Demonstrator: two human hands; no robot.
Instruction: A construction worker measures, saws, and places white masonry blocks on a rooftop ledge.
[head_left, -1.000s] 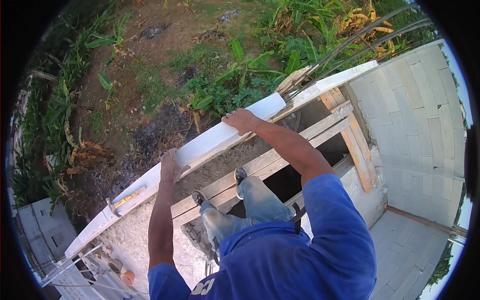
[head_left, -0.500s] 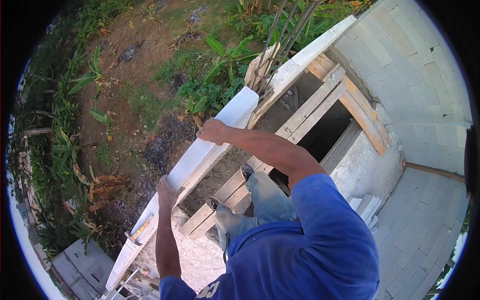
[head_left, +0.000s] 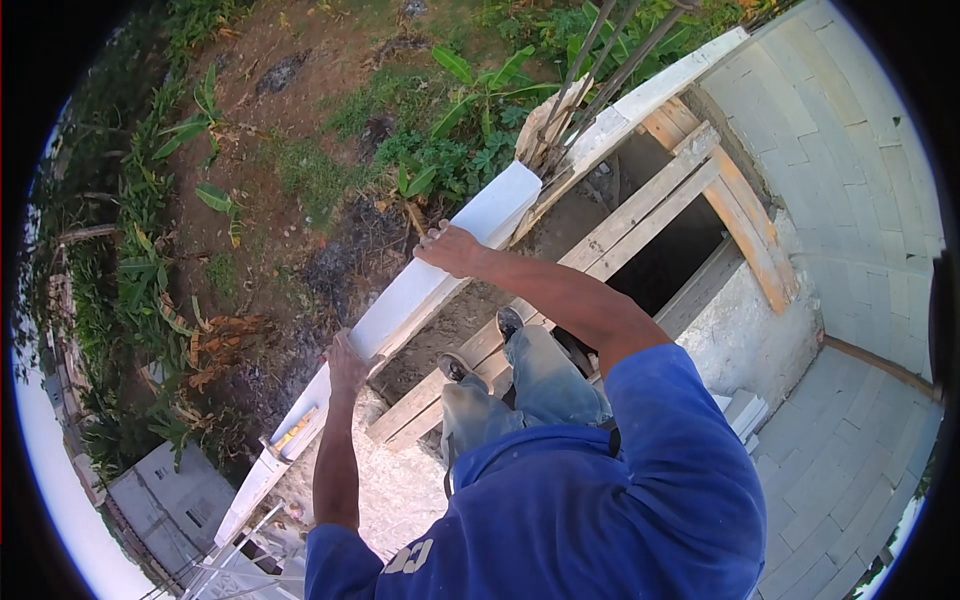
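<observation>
A long white block (head_left: 392,310) lies along the outer top edge of the wall, high above the ground. My right hand (head_left: 449,250) grips it near its far end, fingers curled over the outer side. Lower down and to the left, my left hand (head_left: 346,365) also grips the block, fingers bent over its edge. A hammer with a yellow handle (head_left: 293,432) rests on the white edge beyond my left hand. My shoes (head_left: 508,323) stand on wooden planks (head_left: 632,228) beside a dark opening.
Bent steel bars (head_left: 590,85) rise at the top right beside rough timber. A pale block wall (head_left: 830,170) stands at the right above a block-patterned surface (head_left: 820,480). Below lie soil and banana plants (head_left: 480,95), with a grey roof (head_left: 170,505) at the lower left.
My head has turned, shifting the view. My right hand has slid a little along the block, and its fingers now curl further over the top. Both hands remain on the block.
</observation>
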